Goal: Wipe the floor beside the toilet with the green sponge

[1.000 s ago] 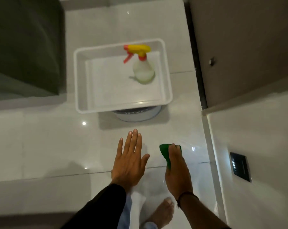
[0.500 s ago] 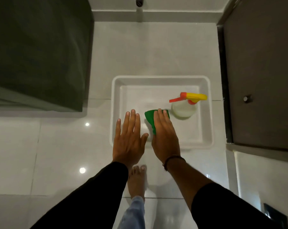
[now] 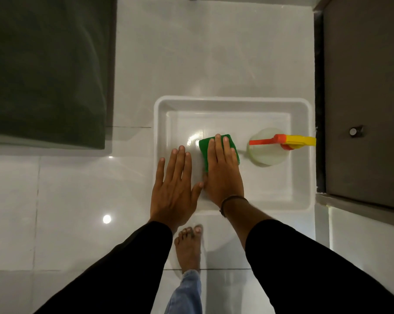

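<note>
My right hand point(image 3: 223, 173) lies flat over the green sponge point(image 3: 204, 150) and holds it above the inside of the white tray point(image 3: 234, 102). The sponge's green edge shows to the left of and beyond my fingers. My left hand point(image 3: 174, 189) hovers flat beside it, fingers spread, holding nothing, over the tray's left rim. The white tiled floor point(image 3: 67, 200) spreads below. No toilet is visible.
A spray bottle point(image 3: 270, 147) with an orange and yellow trigger stands in the tray's right part. A dark green block point(image 3: 46, 71) fills the upper left. A grey door point(image 3: 363, 105) with a knob is on the right. My bare foot point(image 3: 189, 248) stands below the tray.
The view has swung so the tray now sits under my hands. My right hand has carried the sponge from above the floor to over the tray, beside the spray bottle.
</note>
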